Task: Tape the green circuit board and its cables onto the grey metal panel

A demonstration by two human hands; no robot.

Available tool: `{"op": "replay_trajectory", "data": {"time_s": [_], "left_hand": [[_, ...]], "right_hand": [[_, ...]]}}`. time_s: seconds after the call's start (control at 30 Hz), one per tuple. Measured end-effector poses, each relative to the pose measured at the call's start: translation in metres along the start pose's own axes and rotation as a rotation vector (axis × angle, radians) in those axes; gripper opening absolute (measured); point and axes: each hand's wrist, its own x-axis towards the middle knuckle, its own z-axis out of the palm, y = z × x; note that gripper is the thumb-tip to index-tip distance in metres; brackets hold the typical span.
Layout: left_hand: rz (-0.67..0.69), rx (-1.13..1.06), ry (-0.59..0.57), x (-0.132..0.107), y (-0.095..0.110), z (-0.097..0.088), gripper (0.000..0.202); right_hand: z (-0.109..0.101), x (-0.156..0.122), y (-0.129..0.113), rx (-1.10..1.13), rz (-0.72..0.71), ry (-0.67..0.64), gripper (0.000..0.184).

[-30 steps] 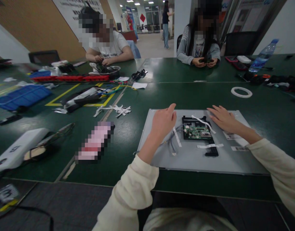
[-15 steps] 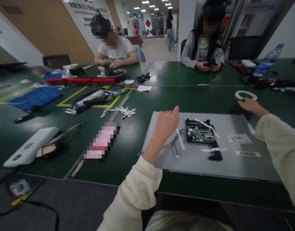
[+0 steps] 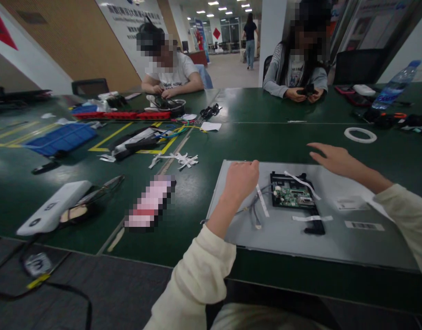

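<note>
Flat grey metal panel (image 3: pixel 286 233), matt and rectangular, with thin straight edges. Lies on the smooth dark green table (image 3: pixel 265 137), close to its near edge. Carries near the middle a small green circuit board (image 3: pixel 292 196), studded with tiny parts and set in a black plastic frame (image 3: pixel 314 224) with a leg running toward the near edge. Shows strips of white tape (image 3: pixel 302 183) across the board's far corner, below it and to its left, over a loose bundle of thin grey cables (image 3: pixel 251 211). Bears two paper labels (image 3: pixel 364 225) right of the board, the nearer one printed with a barcode.

Left hand (image 3: pixel 241 179), out of a soft cream sleeve (image 3: pixel 197 275): rests on the panel's far left part, just left of the board and apart from it. Fingers curled in together, knuckles up; cannot tell what, if anything, sits under them.

Right hand (image 3: pixel 331 158): hovers palm down over the panel's far edge, beyond and right of the board, clear of it. Fingers straight and spread apart, holding nothing.

Farther right on the table, well apart from that hand: a flat white tape ring (image 3: pixel 360 134). Beyond it, a clear plastic water bottle (image 3: pixel 396 85) with a blue label. Off to the left, a blue plastic tray (image 3: pixel 61 139), a smooth white casing (image 3: pixel 54 213) and scattered white strips (image 3: pixel 176 159). Across the table, a person in a white T-shirt (image 3: pixel 172 75) and a person in a grey top (image 3: pixel 296 73), both seated.
</note>
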Motion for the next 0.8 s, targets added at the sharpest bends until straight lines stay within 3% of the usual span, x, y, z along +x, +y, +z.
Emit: {"op": "replay_trajectory", "data": {"time_s": [0.07,0.2,0.3,0.43,0.63,0.8], "left_hand": [[0.002,-0.003,-0.013,0.0,0.001,0.0,0.021],[-0.018,0.01,-0.001,0.0,0.003,-0.002,0.025],[-0.049,0.016,0.021,-0.001,0.003,-0.003,0.026],[-0.052,-0.001,0.023,0.0,0.002,-0.004,0.028],[-0.035,-0.011,0.022,0.001,0.002,-0.003,0.029],[-0.033,-0.003,0.02,0.001,0.005,-0.001,0.029]], "right_hand": [[0.0,-0.017,-0.036,-0.003,-0.151,-0.022,0.045],[-0.008,-0.061,-0.11,-0.011,-0.677,-0.116,0.046],[-0.007,-0.089,-0.137,0.041,-0.833,-0.221,0.057],[0.007,-0.109,-0.139,0.082,-0.85,-0.233,0.067],[0.019,-0.118,-0.133,0.085,-0.729,-0.113,0.054],[0.022,-0.118,-0.133,0.083,-0.645,-0.055,0.058]]}}
